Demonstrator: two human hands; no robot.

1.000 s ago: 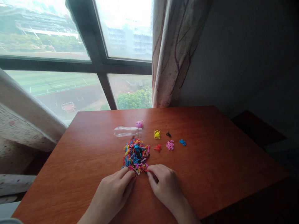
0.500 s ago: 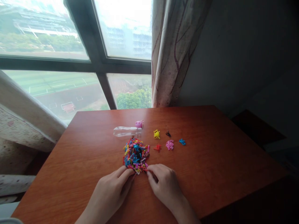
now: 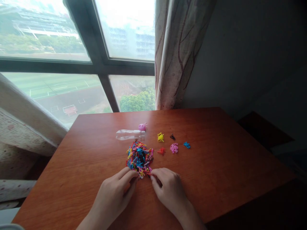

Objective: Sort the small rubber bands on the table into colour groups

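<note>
A mixed heap of small coloured rubber bands [image 3: 139, 157] lies on the wooden table. At its near left edge, my left hand [image 3: 117, 188] has thumb and forefinger pinched together; what sits between the tips is too small to make out. Across from it, my right hand [image 3: 169, 187] pinches a red rubber band [image 3: 149, 174] at the heap's near right edge. Right of the heap are separate little piles: yellow bands [image 3: 160, 137], black bands [image 3: 172, 136], red bands [image 3: 161, 151], pink bands [image 3: 174, 148] and blue bands [image 3: 186, 145].
Behind the heap a clear bottle [image 3: 128, 134] lies on its side, beside a pink cap [image 3: 142, 126]. The brown table [image 3: 227, 159] reaches back to a window [image 3: 131, 38] with curtains [image 3: 178, 57] at both sides. A pale rounded rim [image 3: 11, 226] shows at the lower left corner.
My left fingers have shifted slightly at the heap's near edge, with the thumb now closer to the forefinger. The right hand stays almost still.
</note>
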